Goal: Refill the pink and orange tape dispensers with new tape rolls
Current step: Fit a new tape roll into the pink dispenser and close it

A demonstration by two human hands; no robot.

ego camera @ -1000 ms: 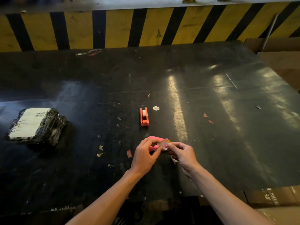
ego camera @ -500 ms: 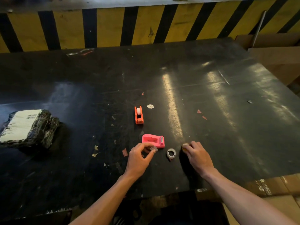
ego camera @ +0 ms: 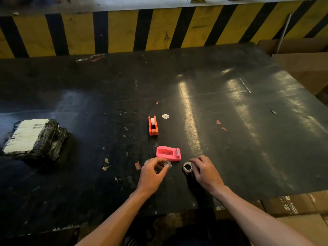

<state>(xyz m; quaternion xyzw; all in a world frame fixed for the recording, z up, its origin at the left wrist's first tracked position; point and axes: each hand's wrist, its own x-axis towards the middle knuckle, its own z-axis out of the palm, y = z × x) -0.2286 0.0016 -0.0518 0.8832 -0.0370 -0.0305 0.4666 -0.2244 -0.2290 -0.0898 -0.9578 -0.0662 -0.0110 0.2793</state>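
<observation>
The pink tape dispenser [ego camera: 168,153] lies on its side on the black table [ego camera: 230,121], its hollow showing no roll. Just below it my left hand [ego camera: 152,174] pinches a small clear piece [ego camera: 167,164] between thumb and fingertips. A clear tape roll [ego camera: 187,167] lies flat to the right of the dispenser, and my right hand [ego camera: 205,172] rests beside it with fingertips at its edge. The orange tape dispenser [ego camera: 153,125] stands farther back, with a white roll in it.
A black-wrapped parcel [ego camera: 33,137] with a white label sits at the left. A yellow-and-black striped wall [ego camera: 159,29] runs behind the table. Cardboard boxes [ego camera: 305,57] stand at the right. Paper scraps and a white sticker [ego camera: 165,116] dot the surface.
The roll that both hands held over the pink dispenser now lies on the table. My right hand drew away, then came back beside it. My left hand keeps pinching a clear piece.
</observation>
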